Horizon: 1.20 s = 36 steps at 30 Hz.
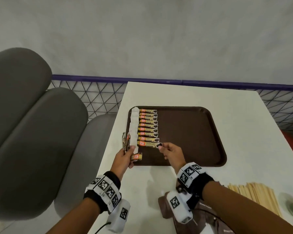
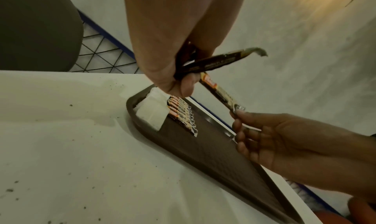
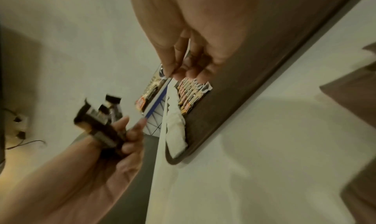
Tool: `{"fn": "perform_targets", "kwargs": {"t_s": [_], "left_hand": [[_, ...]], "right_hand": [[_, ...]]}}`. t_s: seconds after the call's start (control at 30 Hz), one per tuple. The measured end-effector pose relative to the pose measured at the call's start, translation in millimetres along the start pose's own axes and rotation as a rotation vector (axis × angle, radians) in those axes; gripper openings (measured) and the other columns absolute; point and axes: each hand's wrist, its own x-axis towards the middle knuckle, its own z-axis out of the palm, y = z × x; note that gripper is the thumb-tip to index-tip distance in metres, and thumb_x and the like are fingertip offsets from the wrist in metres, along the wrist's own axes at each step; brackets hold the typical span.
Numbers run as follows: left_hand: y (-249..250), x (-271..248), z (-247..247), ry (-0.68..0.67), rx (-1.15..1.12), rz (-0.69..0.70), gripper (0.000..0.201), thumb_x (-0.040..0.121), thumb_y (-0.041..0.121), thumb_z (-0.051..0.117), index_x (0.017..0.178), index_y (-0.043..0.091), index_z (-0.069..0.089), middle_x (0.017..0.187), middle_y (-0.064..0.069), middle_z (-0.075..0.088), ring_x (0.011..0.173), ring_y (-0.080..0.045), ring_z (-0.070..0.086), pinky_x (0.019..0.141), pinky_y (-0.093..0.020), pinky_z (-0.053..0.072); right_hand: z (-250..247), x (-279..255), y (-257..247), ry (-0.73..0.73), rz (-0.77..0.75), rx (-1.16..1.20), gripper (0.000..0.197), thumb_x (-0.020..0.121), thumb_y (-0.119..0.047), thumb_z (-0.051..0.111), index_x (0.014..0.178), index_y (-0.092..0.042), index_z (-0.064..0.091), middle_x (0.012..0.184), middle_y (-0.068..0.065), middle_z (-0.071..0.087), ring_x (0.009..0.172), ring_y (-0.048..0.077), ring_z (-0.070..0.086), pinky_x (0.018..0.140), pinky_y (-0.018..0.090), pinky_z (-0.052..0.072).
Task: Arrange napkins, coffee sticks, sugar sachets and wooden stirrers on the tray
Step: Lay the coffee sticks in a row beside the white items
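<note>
- The gold-and-black coffee stick with an orange logo block is over the near end of the column of matching coffee sticks on the dark brown plastic tray; whether it already touches the tray I cannot tell.
- The right hand pinches that stick's crimped dark end between thumb and forefinger, the other fingers loosely curled.
- To place it well, I would lower it parallel to its neighbours, orange end butted against the folded white paper napkins along the tray's left rim, with the same spacing as the rows above.
- Letting go only once the stick lies flat should keep it from skewing the row.
- The left hand, just off the tray's near-left corner, grips a small bunch of spare coffee sticks, fingers curled round them; one end pokes out low by the palm.
- Keeping that bunch clear of the napkins avoids dragging them.
- Readable writing: "GRANULES" on the sticks; the orange logo is too small to read.
- On the white surface lie pale wooden stirrers at the near right, well apart from the tray.
</note>
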Motion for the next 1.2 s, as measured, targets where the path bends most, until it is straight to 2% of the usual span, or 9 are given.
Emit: {"fn": "perform_targets", "kwargs": {"t_s": [0.13,0.2,0.3,0.5,0.63,0.87,1.0,1.07,1.2], "left_hand": [[-9.2,6.4,-9.0,0.072,-0.019,-0.018,0.02,0.096,0.025,0.049,0.095,0.006,0.056,0.07,-0.005,0.054,0.051,-0.011,0.044,0.044,-0.021,0.035],[-11.4,6.2,-13.4,0.113,-0.042,-0.012,0.018,0.096,0.022,0.049,0.094,0.007,0.057,0.07,-0.003,0.052,0.057,-0.012,0.042,0.047,-0.021,0.036],[-13.9,6.3,-20.2,0.157,-0.058,-0.002,0.015,0.096,0.017,0.05,0.085,0.009,0.058,0.067,-0.003,0.043,0.057,-0.012,0.036,0.049,-0.023,0.033],[-12.1,7.3,-29.3,0.25,-0.103,0.001,0.013,0.095,0.011,0.049,0.095,0.001,0.057,0.069,-0.005,0.043,0.06,-0.013,0.038,0.053,-0.023,0.034],[-12.0,4.2,-30.4,0.263,-0.116,-0.002,0.014,0.096,0.012,0.048,0.097,0.003,0.058,0.075,-0.006,0.049,0.066,-0.014,0.044,0.059,-0.024,0.039],[-21.8,5.4,-35.3,0.247,-0.124,-0.031,0.028,0.097,0.005,0.041,0.122,-0.005,0.052,0.083,-0.006,0.054,0.074,-0.013,0.052,0.064,-0.022,0.049],[-23.1,4.6,-35.4,0.225,-0.151,-0.025,0.03,0.097,0.001,0.041,0.125,-0.006,0.05,0.103,-0.01,0.056,0.082,-0.014,0.056,0.059,-0.015,0.055],[-22.5,3.9,-35.6,0.211,-0.159,-0.02,0.032,0.096,0.0,0.04,0.127,-0.006,0.049,0.114,-0.013,0.054,0.087,-0.014,0.058,0.063,-0.015,0.056],[-20.4,2.4,-34.0,0.194,-0.145,-0.008,0.033,0.096,-0.001,0.039,0.127,-0.008,0.048,0.121,-0.011,0.053,0.094,-0.015,0.058,0.076,-0.023,0.054]], "right_hand": [[-8.6,38.0,6.2,0.116,0.084,-0.077,0.015,0.085,-0.012,0.064,0.094,0.0,0.068,0.084,0.005,0.063,0.085,0.015,0.054,0.077,0.023,0.038],[-7.6,52.3,11.9,0.136,0.135,-0.131,0.019,0.085,-0.012,0.063,0.098,0.001,0.068,0.096,0.013,0.067,0.093,0.021,0.058,0.081,0.023,0.037],[-2.2,63.1,18.8,0.142,0.193,-0.207,0.022,0.087,-0.016,0.062,0.101,-0.001,0.069,0.107,0.014,0.068,0.104,0.027,0.06,0.086,0.025,0.04],[10.0,67.9,24.4,0.188,0.267,-0.359,0.022,0.085,-0.033,0.061,0.099,-0.02,0.071,0.112,0.012,0.066,0.108,0.032,0.056,0.1,0.04,0.042],[8.7,66.5,18.1,0.217,0.296,-0.468,0.021,0.087,-0.036,0.058,0.1,-0.024,0.069,0.117,0.011,0.062,0.114,0.031,0.05,0.102,0.038,0.037],[10.9,62.2,14.5,0.194,0.295,-0.586,0.025,0.089,-0.036,0.056,0.103,-0.019,0.067,0.121,0.011,0.059,0.12,0.029,0.042,0.103,0.038,0.029],[16.9,65.4,17.4,0.194,0.284,-0.643,0.028,0.089,-0.04,0.056,0.102,-0.018,0.066,0.118,0.009,0.061,0.118,0.028,0.044,0.101,0.038,0.029],[19.1,66.4,18.8,0.191,0.282,-0.655,0.028,0.088,-0.041,0.056,0.102,-0.019,0.066,0.118,0.008,0.06,0.118,0.027,0.044,0.101,0.039,0.029],[20.0,66.0,20.0,0.191,0.27,-0.659,0.031,0.087,-0.044,0.057,0.101,-0.018,0.066,0.118,0.009,0.06,0.118,0.028,0.044,0.101,0.039,0.029]]}}
